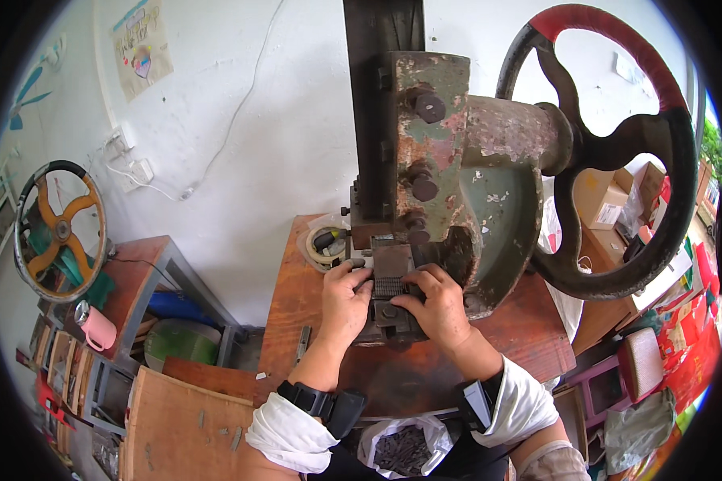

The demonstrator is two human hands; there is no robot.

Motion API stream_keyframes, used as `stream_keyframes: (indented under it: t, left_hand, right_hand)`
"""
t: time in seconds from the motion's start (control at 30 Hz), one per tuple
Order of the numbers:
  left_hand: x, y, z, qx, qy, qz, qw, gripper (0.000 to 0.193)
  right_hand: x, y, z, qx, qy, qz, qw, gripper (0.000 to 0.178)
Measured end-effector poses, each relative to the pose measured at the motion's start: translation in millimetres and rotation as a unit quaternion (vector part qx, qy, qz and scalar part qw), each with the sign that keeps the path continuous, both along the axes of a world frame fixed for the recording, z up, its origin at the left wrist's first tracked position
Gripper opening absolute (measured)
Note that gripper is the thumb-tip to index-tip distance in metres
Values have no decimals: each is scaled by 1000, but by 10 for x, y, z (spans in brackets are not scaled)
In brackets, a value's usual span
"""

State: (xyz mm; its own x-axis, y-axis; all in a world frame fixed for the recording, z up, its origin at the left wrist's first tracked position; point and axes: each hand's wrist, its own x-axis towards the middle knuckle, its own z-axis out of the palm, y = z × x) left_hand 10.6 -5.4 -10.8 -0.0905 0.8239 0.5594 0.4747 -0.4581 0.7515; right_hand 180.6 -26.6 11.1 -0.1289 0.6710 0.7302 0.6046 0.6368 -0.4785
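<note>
White wall [281,120] out back, wooden table [509,345] up front. Left hand [346,298] and right hand [439,301] both curl in, fingertips at either side of a ribbed piece [389,287] right between them; can't tell if they're really gripping it. Press [433,164] looms just past them, tape roll [319,256] beyond the left, big wheel [675,168] off right, bag [439,437] below.
</note>
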Motion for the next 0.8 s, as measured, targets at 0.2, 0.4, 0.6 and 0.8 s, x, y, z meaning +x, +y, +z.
stream_keyframes:
  t: [0.2,0.4,0.6,0.8]
  left_hand:
    - [77,-68,59,63,73,42,994,15]
    - [105,-9,50,98,80,32,992,15]
    - [-124,-44,15,20,71,1,997,15]
    - [-200,66,-69,-61,24,-80,995,20]
  right_hand:
    - [-41,20,83,-12,-1,4,1000,36]
    - [-14,21,124,-6,-53,-25,998,36]
    - [749,-739,1038,203,-191,-53,959,19]
    - [1925,-745,3397,198,39,-220,954,38]
